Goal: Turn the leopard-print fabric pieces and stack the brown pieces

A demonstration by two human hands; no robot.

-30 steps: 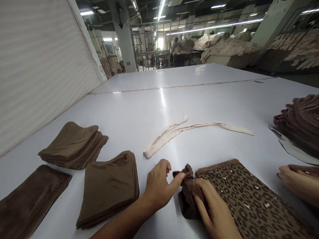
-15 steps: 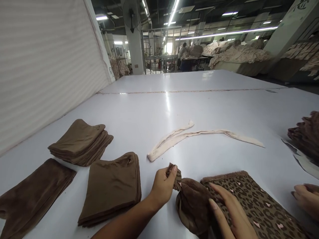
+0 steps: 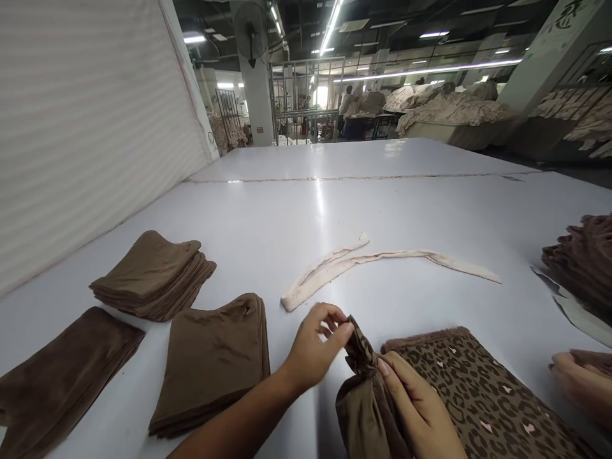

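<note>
A bunched piece of brown fabric (image 3: 366,408) hangs between my hands, gathered at a narrow neck with a patterned end sticking up. My left hand (image 3: 315,347) pinches the tip of that end between thumb and fingers. With thumb and fingers my right hand (image 3: 415,405) closes round the gathered neck just below. Beneath and beside my right hand lies a pile of leopard-print fabric (image 3: 492,389) with pink spots and a fuzzy brown edge. How the gathered layers are joined is hidden by the folds.
Left are stacks of cut brown pieces: a far stack (image 3: 148,274), a near stack (image 3: 215,363) and a darker stack (image 3: 71,376). A pale fabric strip (image 3: 344,264) lies ahead. Another person's hand (image 3: 583,386) holds brown fabric at right, near a fuzzy brown pile (image 3: 586,255).
My right hand has moved from beside the brown fabric to grip its gathered neck. The fabric now hangs longer, its patterned end more upright. My left hand has shifted slightly right.
</note>
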